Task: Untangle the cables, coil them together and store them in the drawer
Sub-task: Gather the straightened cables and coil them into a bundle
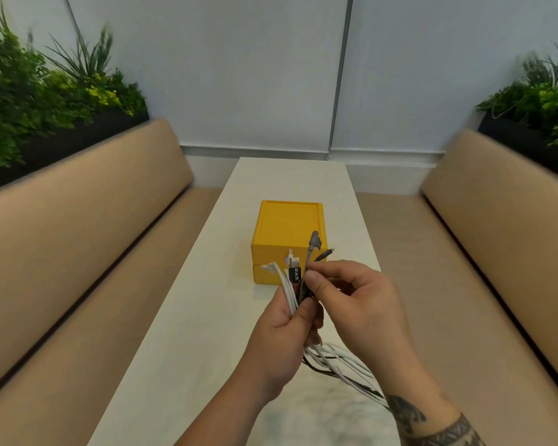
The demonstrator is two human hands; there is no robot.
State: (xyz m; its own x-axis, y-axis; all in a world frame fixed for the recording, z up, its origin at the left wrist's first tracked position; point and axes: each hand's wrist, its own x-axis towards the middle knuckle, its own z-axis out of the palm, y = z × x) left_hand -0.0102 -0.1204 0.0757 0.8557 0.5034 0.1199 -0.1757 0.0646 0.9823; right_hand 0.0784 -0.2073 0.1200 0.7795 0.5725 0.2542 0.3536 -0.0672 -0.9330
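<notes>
My left hand (279, 336) grips a bundle of white, grey and black cables (290, 291) upright, with the plug ends sticking up above the fist. My right hand (355, 304) pinches the cables near their tops, thumb and forefinger closed on the grey and black ones. The loose lengths (339, 360) hang in loops below both hands, over the table. Just beyond the hands stands a yellow drawer box (287, 230) with its drawers shut; the plugs partly hide its front.
The long pale table (181, 333) runs away from me to the wall. Tan upholstered benches (78, 252) line both sides. Planters with green foliage (30, 91) stand behind each bench back.
</notes>
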